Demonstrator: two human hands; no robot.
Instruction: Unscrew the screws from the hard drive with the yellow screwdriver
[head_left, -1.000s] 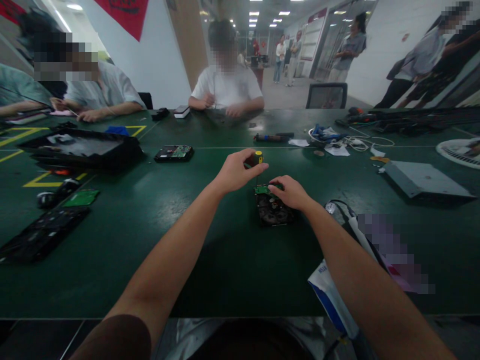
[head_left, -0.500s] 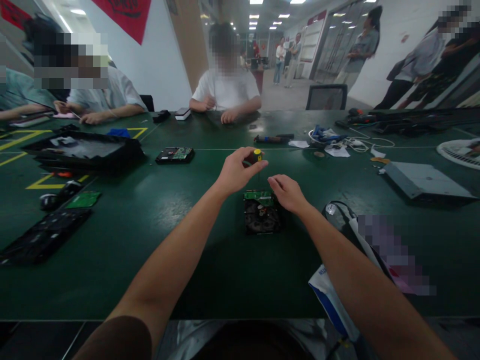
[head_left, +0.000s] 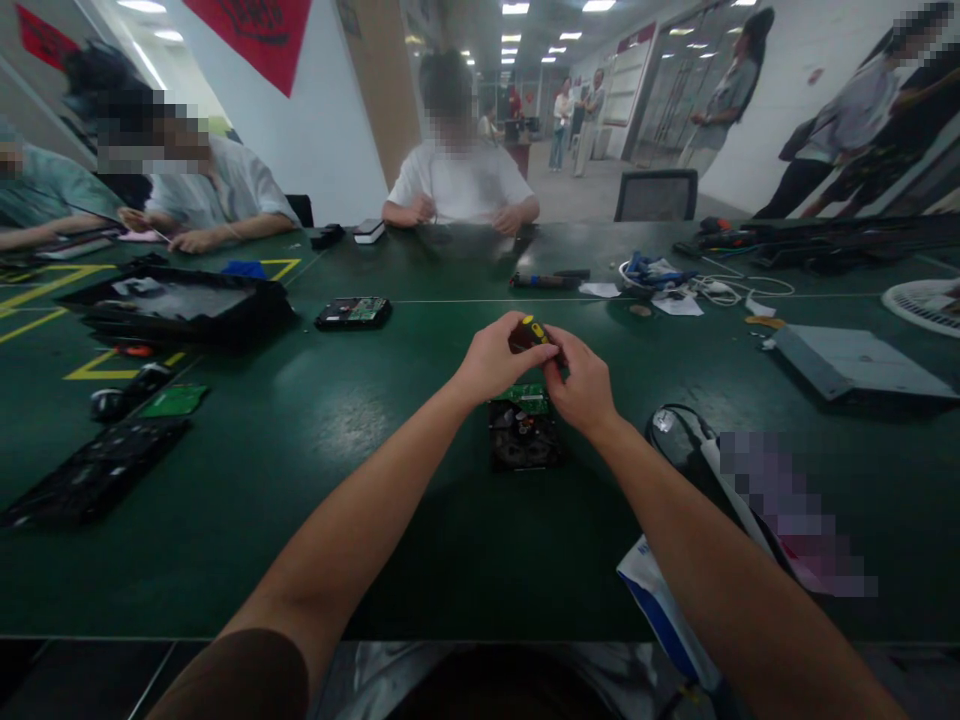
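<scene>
A black hard drive (head_left: 523, 445) with a green circuit board (head_left: 527, 396) at its far end lies flat on the green table (head_left: 420, 520) in front of me. Just above that far end, my left hand (head_left: 495, 362) is closed round a small screwdriver (head_left: 529, 333) with a black and yellow handle. My right hand (head_left: 581, 385) has come in from the right, and its fingers pinch the same screwdriver close to the handle. The screwdriver's shaft and tip are hidden behind my fingers.
A second hard drive (head_left: 352, 312) lies further back on the left, beside a black tray (head_left: 176, 305). Dark panels (head_left: 90, 470), a loose green board (head_left: 174, 401) and a mouse (head_left: 109, 403) sit at the left. A grey case (head_left: 851, 362), cables (head_left: 701, 283) and a bag (head_left: 675, 600) are at the right. People sit opposite.
My right hand left the hard drive and rose to meet my left hand at the screwdriver. The drive was turned square to me a moment earlier and now lies still.
</scene>
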